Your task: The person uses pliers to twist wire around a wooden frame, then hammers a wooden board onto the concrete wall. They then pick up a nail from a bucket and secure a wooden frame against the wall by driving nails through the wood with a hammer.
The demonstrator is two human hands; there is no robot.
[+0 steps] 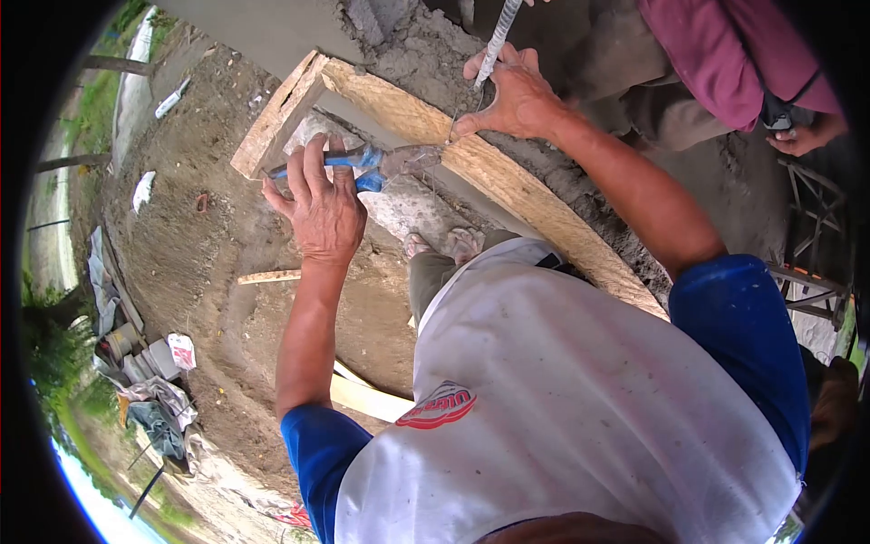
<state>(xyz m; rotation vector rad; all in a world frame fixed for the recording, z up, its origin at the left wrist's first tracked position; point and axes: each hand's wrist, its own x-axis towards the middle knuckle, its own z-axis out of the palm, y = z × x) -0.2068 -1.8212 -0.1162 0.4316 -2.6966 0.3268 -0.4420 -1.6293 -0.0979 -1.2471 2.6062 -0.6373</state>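
My left hand [323, 201] is wrapped around the blue-handled pliers [367, 163]. Their dark metal jaws point right and reach the edge of a long wooden board [535, 195]. My right hand [524, 102] is curled at the lower end of a ribbed steel bar [498, 38], its thumb stretched down to the board's top edge. A thin wire [450, 134] shows by that thumb, close to the jaw tips. Grey wet-looking mortar [412, 47] lies behind the board. A shorter wooden piece [279, 116] meets the board's far end at a corner.
A person in a maroon top [711, 59] is close at the upper right, by a metal frame [816, 218]. My feet [444, 243] stand below the board. Bare soil [181, 245] spreads left, with a loose wood strip [269, 276] and piled sacks and containers [149, 372].
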